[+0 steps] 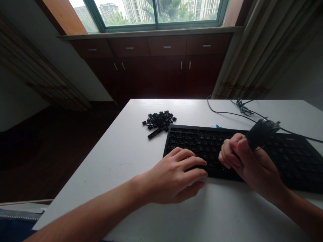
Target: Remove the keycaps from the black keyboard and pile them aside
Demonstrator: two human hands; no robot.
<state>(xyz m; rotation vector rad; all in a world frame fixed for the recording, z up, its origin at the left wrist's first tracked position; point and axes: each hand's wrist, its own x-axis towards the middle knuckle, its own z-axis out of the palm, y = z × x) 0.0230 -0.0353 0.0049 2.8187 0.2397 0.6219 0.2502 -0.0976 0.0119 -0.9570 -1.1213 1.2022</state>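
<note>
A black keyboard lies on the white table, and many of its left keys look stripped of their caps. My left hand rests palm down over its lower left edge, fingers spread and holding nothing. Above the keyboard's right half, my right hand is closed around a black keycap puller. Metal prongs stick out at its upper end, and a thin wire shows below the fingers. Loose black keycaps sit in a pile beyond the keyboard's upper left corner, with one long keycap at the front.
A black cable runs tangled along the far right of the white table. Behind the keyboard's top edge lies a small blue and white item, partly hidden. Dark red cabinets stand under the window past the table.
</note>
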